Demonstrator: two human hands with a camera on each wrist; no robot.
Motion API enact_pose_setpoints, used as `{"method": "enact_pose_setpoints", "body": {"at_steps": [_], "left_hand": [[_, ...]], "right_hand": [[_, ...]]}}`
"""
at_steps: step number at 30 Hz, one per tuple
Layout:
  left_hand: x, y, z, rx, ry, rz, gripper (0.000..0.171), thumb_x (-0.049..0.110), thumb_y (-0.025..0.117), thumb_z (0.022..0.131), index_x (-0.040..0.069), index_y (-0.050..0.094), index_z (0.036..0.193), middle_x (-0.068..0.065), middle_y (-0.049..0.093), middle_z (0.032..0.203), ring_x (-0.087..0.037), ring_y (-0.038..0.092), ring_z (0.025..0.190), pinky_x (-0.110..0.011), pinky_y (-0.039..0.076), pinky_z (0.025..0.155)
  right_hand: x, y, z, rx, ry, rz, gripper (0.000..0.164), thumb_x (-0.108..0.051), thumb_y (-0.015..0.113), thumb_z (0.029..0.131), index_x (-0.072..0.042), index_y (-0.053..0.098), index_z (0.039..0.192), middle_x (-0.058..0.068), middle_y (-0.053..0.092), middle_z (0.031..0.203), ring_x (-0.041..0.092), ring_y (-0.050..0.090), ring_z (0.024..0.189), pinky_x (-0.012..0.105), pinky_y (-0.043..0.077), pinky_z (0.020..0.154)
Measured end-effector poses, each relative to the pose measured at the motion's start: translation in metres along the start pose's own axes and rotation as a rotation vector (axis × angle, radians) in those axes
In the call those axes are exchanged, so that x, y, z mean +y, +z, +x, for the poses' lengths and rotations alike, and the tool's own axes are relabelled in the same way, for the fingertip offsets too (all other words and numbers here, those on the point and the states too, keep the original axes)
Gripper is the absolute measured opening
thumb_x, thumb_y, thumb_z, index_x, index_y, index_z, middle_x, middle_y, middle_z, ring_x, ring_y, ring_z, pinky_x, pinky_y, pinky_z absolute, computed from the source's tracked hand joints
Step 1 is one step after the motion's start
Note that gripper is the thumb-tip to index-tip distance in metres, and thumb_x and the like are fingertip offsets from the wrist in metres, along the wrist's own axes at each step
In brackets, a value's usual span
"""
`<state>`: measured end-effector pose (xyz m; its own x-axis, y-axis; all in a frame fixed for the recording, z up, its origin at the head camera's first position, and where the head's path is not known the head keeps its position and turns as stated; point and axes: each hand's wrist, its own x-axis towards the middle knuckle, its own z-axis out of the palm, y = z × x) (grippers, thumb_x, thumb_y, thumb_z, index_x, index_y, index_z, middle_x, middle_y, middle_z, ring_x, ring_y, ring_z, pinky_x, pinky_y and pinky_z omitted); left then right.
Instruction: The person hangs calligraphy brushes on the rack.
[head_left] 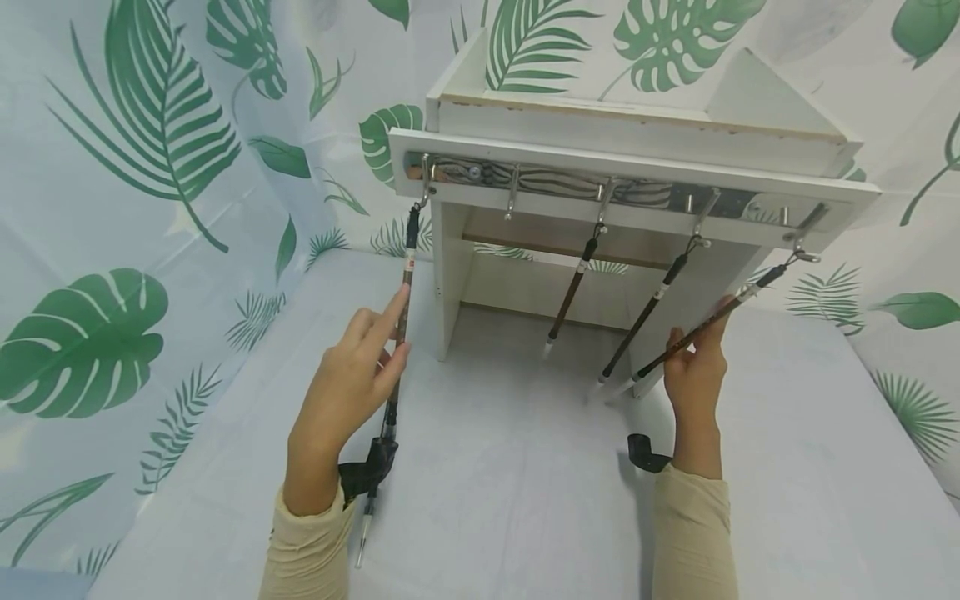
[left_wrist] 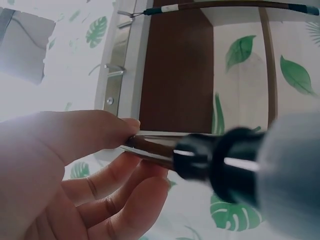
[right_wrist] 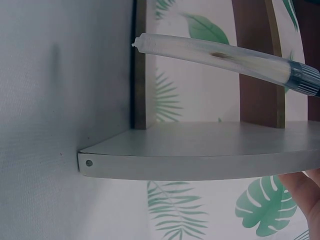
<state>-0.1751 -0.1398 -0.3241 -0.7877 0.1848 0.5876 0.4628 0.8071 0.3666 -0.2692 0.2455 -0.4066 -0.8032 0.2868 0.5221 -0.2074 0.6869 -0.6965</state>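
Calligraphy brushes hang by loops from metal hooks on a white board. My left hand (head_left: 348, 375) pinches the handle of the leftmost brush (head_left: 402, 321) between thumb and fingers, its loop at the left hook (head_left: 426, 179). In the left wrist view, this brush's lower end is blurred close to the camera. On the far right, my right hand (head_left: 697, 367) holds the slanting rightmost brush (head_left: 720, 315), whose loop is on the right hook (head_left: 810, 218). A clear plastic cap (right_wrist: 215, 55) covers this brush's bristles; in the right wrist view only some fingertips (right_wrist: 302, 190) show.
Two more brushes, one brown (head_left: 573, 292) and one darker (head_left: 648, 312), hang between my hands. The hook board (head_left: 637, 162) fronts a white shelf unit (head_left: 452, 283) on a pale cloth (head_left: 525, 467). Leaf-patterned cloth (head_left: 300, 108) hangs behind. Black camera mounts sit at both wrists.
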Motion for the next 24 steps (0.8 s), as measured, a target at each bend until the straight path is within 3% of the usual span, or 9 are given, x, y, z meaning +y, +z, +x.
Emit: {"method": "enact_pose_setpoints", "body": {"at_steps": [15, 24], "left_hand": [[0.0024, 0.0011, -0.0011, 0.050, 0.029, 0.125, 0.062, 0.007, 0.064, 0.083, 0.011, 0.038, 0.140, -0.012, 0.052, 0.091, -0.011, 0.052, 0.052, -0.017, 0.036, 0.039], [0.0074, -0.0037, -0.0052, 0.056, 0.051, 0.129, 0.061, 0.005, 0.063, 0.082, 0.010, 0.039, 0.138, -0.011, 0.052, 0.089, -0.011, 0.052, 0.052, -0.015, 0.034, 0.038]], "right_hand": [[-0.0008, -0.0001, -0.0003, -0.001, 0.000, -0.005, 0.075, 0.002, 0.044, 0.089, -0.021, 0.003, 0.147, 0.023, 0.044, 0.135, 0.046, 0.055, 0.106, 0.056, 0.049, 0.080], [-0.0013, -0.0002, 0.0001, 0.002, -0.004, 0.000, 0.075, 0.003, 0.044, 0.089, -0.019, 0.003, 0.147, 0.022, 0.044, 0.135, 0.045, 0.055, 0.106, 0.056, 0.049, 0.079]]}}
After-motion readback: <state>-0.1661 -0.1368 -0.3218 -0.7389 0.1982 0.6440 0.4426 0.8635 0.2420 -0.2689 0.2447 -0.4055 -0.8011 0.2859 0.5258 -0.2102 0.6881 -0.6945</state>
